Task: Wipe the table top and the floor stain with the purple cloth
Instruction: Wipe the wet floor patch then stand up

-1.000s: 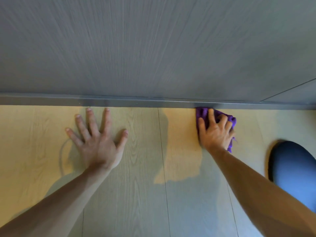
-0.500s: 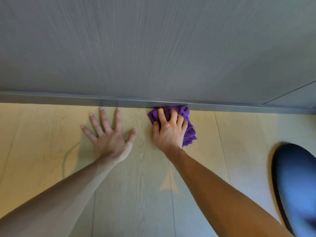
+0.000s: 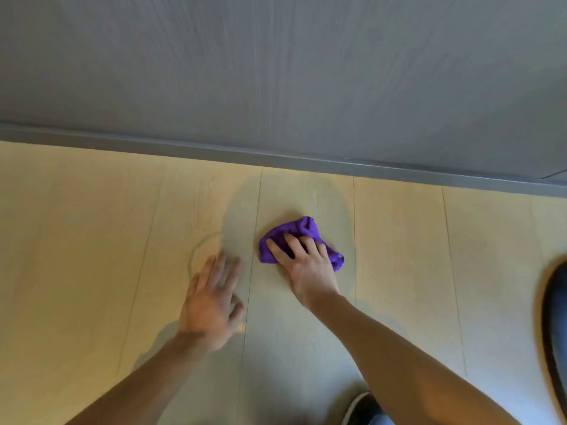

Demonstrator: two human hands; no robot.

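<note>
the right hand (image 3: 310, 268) lies palm down on the purple cloth (image 3: 302, 231), with its fingers (image 3: 293, 242) spread over the bunched fabric and pressing it flat to the floor (image 3: 92, 240). it is not a closed fist: the fingers lie apart across the top of the cloth, and whether any of them curl under an edge cannot be told. the cloth sits on a pale wood-look plank, in the middle of the view, well short of the grey strip (image 3: 276, 156) that runs along the foot of the grey wood-grain panel (image 3: 276, 72). purple folds stick out beyond the fingertips and to the right of the hand.

the left hand (image 3: 211, 302) is just to the left of the cloth, apart from it, open and holding nothing. it is blurred, with the fingers loosely spread and pointing away from the person; whether the palm touches the floor cannot be told.

a faint curved mark (image 3: 199, 245) shows on the plank just beyond the left hand's fingertips. a soft shadow covers the planks around the cloth and both forearms.

a dark rounded object (image 3: 555, 326) sits at the right edge, partly cut off. something light with a dark edge (image 3: 363, 407), perhaps a shoe, shows at the bottom under the right forearm.
</note>
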